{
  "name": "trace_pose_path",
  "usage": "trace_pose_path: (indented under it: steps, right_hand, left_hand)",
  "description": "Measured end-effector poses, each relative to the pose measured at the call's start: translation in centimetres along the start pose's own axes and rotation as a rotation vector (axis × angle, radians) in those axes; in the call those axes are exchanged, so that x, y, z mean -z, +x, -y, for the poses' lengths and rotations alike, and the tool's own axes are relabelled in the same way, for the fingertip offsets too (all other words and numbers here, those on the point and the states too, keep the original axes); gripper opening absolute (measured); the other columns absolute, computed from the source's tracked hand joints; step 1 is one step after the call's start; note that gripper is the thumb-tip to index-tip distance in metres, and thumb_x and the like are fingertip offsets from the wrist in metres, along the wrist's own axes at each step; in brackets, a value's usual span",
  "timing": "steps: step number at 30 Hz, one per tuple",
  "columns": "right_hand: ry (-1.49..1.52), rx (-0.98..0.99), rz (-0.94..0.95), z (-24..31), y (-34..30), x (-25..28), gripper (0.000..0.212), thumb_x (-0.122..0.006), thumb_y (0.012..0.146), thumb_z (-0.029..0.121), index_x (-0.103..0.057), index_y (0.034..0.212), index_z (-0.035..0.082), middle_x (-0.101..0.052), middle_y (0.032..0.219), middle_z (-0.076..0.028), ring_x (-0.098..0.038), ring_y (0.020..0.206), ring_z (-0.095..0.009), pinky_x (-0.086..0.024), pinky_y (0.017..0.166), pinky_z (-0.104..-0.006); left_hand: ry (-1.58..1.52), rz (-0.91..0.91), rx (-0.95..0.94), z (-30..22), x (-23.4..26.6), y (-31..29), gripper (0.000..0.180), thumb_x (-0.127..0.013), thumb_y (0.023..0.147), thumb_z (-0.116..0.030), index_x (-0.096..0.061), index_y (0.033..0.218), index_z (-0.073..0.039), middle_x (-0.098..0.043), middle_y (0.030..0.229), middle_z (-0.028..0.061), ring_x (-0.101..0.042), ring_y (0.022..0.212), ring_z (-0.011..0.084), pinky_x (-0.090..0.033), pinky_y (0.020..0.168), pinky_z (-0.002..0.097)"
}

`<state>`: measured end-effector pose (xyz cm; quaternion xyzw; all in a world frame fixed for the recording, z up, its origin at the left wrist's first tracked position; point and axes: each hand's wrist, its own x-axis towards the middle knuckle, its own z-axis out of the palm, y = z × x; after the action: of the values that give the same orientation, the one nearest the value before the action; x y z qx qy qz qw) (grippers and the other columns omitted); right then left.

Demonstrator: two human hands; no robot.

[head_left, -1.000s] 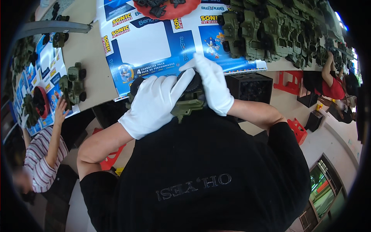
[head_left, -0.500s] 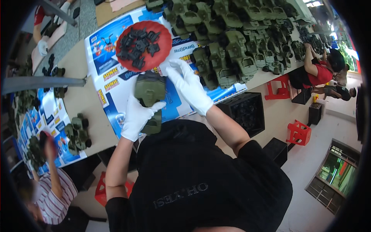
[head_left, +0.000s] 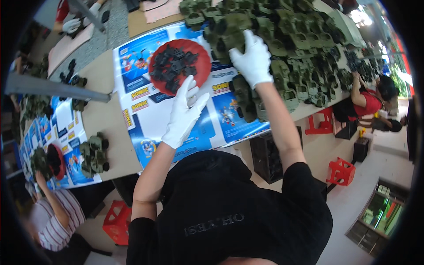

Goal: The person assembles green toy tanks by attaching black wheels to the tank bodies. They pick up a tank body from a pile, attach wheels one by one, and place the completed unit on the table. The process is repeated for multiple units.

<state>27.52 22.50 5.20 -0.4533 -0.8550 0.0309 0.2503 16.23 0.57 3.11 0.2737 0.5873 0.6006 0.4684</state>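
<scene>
My left hand (head_left: 183, 115), in a white glove, is open with its thumb apart from the fingers. Its fingertips reach the near edge of a red scalloped plate (head_left: 204, 73) that holds several small black plastic parts (head_left: 174, 64). Also gloved in white, my right hand (head_left: 255, 62) is open at the stacked rows. Its thumb and fingers are spread beside the near end of an olive-green toy vehicle body (head_left: 234, 30). Whether they still touch it is hard to tell.
Rows of olive-green vehicle bodies (head_left: 285, 81) cover the table's right side. Printed blue-and-white sheets (head_left: 152, 119) lie under the plate. A grey metal bar (head_left: 57, 88) crosses at left. Co-workers sit left and right. A black crate (head_left: 267, 159) and red stools (head_left: 340, 171) stand beside the table.
The green vehicle body has left my left hand, which has moved up to the plate. My right hand has moved up and right to the stacked bodies.
</scene>
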Motion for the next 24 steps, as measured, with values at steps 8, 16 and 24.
trace_pose_path:
  steps: [8, 16, 24]
  right_hand:
    - [-0.56, 0.083, -0.108, -7.3, 5.5, -4.2, 0.059, -0.063, 0.083, 0.05, -0.053, 0.132, 0.018, -0.055, 0.131, -0.011, -0.047, 0.123, -0.032, -0.041, 0.091, -0.0517]
    - [0.062, 0.41, 0.037, 4.1, -2.9, -7.1, 0.035, -0.071, 0.08, 0.026, -0.066, 0.111, 0.01, -0.06, 0.12, -0.013, -0.055, 0.115, -0.032, -0.046, 0.094, -0.0443]
    - [-0.246, 0.119, 0.591, 7.9, -3.8, -15.3, 0.043, -0.074, 0.074, 0.032, -0.062, 0.104, 0.005, -0.066, 0.103, -0.017, -0.066, 0.098, -0.032, -0.052, 0.085, -0.043]
  left_hand:
    - [1.06, -0.592, -0.027, 4.9, 20.3, -4.1, 0.057, -0.074, 0.081, -0.026, -0.054, 0.128, -0.002, -0.057, 0.125, 0.018, -0.054, 0.118, 0.0341, -0.042, 0.1, 0.0416]
    - [1.761, -0.917, 0.436, 9.5, 34.5, -12.0, 0.083, -0.078, 0.066, -0.055, -0.051, 0.129, -0.009, -0.056, 0.126, 0.0097, -0.041, 0.13, 0.0334, -0.018, 0.108, 0.0652]
    - [1.454, -0.324, 0.51, 7.2, 27.5, -10.6, 0.126, -0.091, 0.054, -0.034, -0.015, 0.152, -0.015, -0.048, 0.134, 0.0177, -0.052, 0.121, 0.034, -0.042, 0.101, 0.0481]
